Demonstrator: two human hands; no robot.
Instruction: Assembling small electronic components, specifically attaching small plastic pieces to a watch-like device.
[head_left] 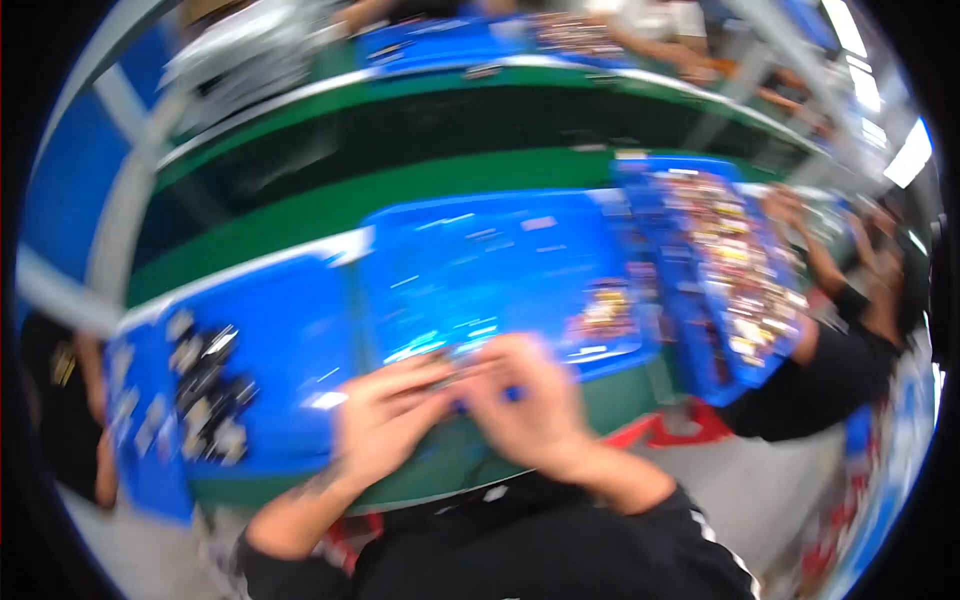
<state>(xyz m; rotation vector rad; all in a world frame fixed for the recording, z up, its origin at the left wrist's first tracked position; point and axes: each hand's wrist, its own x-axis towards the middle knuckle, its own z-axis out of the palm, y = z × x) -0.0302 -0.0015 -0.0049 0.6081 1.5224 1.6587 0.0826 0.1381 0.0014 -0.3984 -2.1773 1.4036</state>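
My left hand and my right hand meet at the near edge of a blue tray. Their fingertips are pinched together around something small, which blur and the fingers hide. A small pile of yellowish and reddish parts lies in the tray's right end, to the right of my right hand. Left of my left hand stands another blue tray, with black and pale parts heaped in its left side.
To the right, a blue bin is full of small mixed-colour parts; a co-worker's arm reaches beside it. Another person is at the left edge. Beyond the green bench, people work around more blue trays.
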